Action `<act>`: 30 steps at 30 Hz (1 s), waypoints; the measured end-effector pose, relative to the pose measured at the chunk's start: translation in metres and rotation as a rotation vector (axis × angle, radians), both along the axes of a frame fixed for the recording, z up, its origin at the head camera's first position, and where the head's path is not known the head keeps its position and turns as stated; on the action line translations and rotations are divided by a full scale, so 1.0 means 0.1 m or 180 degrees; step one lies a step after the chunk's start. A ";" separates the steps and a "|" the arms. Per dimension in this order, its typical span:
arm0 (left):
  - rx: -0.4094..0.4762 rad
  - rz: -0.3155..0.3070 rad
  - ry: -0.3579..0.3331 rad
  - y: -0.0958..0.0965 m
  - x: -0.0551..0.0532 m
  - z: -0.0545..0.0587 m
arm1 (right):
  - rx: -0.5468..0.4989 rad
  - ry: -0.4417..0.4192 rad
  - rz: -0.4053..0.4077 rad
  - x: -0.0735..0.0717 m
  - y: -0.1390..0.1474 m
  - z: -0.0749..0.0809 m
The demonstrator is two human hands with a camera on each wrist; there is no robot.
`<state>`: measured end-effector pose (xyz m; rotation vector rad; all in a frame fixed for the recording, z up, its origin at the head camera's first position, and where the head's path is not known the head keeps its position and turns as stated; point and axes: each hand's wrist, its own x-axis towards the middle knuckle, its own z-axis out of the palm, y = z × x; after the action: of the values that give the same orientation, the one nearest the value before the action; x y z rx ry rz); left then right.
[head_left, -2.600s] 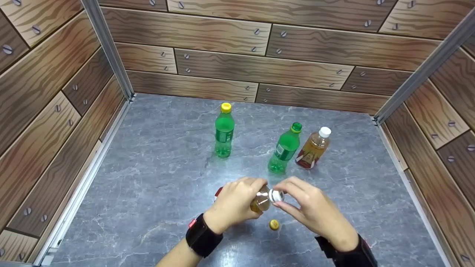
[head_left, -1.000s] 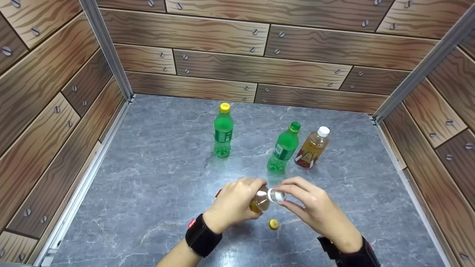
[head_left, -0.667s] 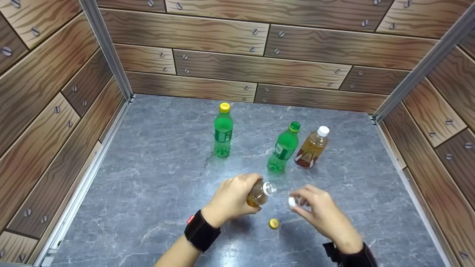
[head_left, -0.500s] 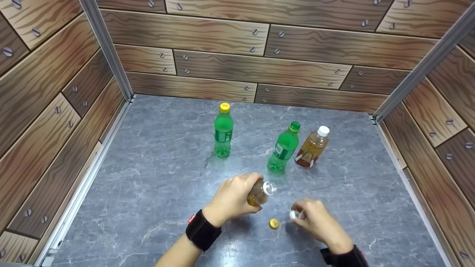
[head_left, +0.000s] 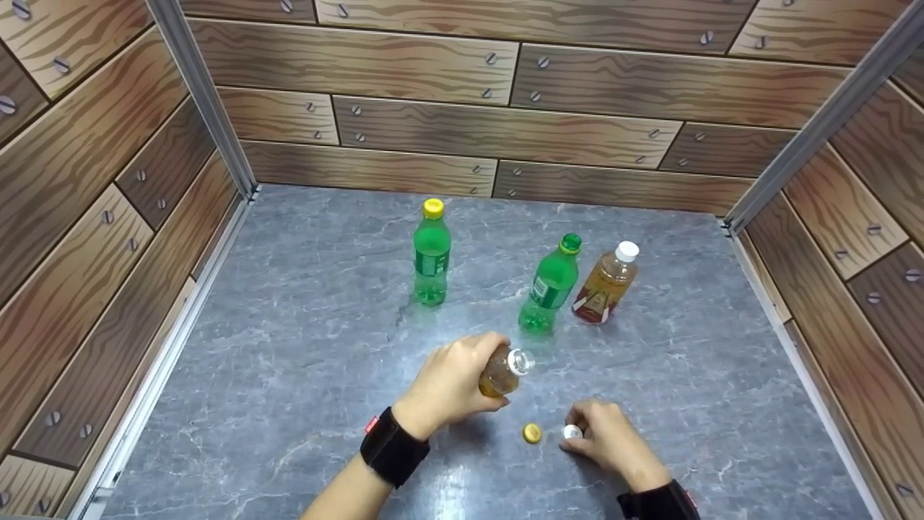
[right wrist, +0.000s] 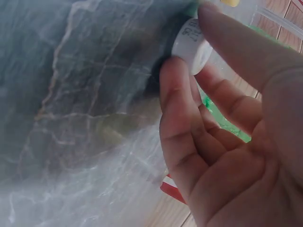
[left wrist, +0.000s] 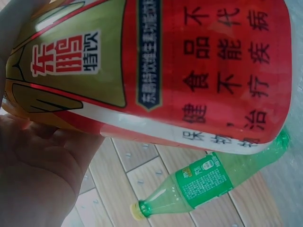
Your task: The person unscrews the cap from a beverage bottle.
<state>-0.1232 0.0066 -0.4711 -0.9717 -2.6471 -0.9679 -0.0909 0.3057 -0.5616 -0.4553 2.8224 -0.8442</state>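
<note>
My left hand [head_left: 451,379] grips an uncapped drink bottle [head_left: 499,374] with amber liquid, tilted so its clear mouth points to the upper right. In the left wrist view its red and gold label [left wrist: 203,71] fills the top. Lower right of it, my right hand [head_left: 610,437] pinches a white bottle cap [head_left: 572,432] between thumb and fingers, right at the tabletop. The right wrist view shows printed characters on the side of this cap [right wrist: 189,42]. A yellow bottle cap [head_left: 532,433] lies on the table between the two hands.
Behind the hands stand a green bottle [head_left: 432,253] with a yellow cap, a green bottle [head_left: 551,285] without a cap, and an amber drink bottle [head_left: 606,285] with a white cap. Wood-patterned walls [head_left: 404,79] enclose the grey marbled table [head_left: 289,347] at the back and sides.
The right hand has twisted the white cap off the held bottle, moved it away to the right and lowered it to the tabletop. The left hand shifted only slightly with the bottle.
</note>
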 end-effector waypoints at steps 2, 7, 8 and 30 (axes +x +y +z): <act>0.0044 0.0007 -0.0019 0.00 -0.02 -0.01 | -0.0044 0.0000 0.0027 0.00 0.01 -0.01; 0.0246 0.0117 -0.0171 0.02 -0.15 -0.05 | -0.0162 -0.0013 0.0063 0.00 0.03 -0.04; 0.0306 0.0154 -0.0218 0.02 -0.19 -0.06 | -0.0183 -0.0030 0.0058 0.00 0.03 -0.04; 0.1225 0.1027 -0.0579 0.29 -1.27 -0.61 | -0.0218 -0.0240 -0.0084 0.02 0.06 -0.06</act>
<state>-0.2501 0.0359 -0.5322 -0.3759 -2.4999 -1.4596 -0.0890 0.3119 -0.5671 -0.3880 2.7436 -0.9452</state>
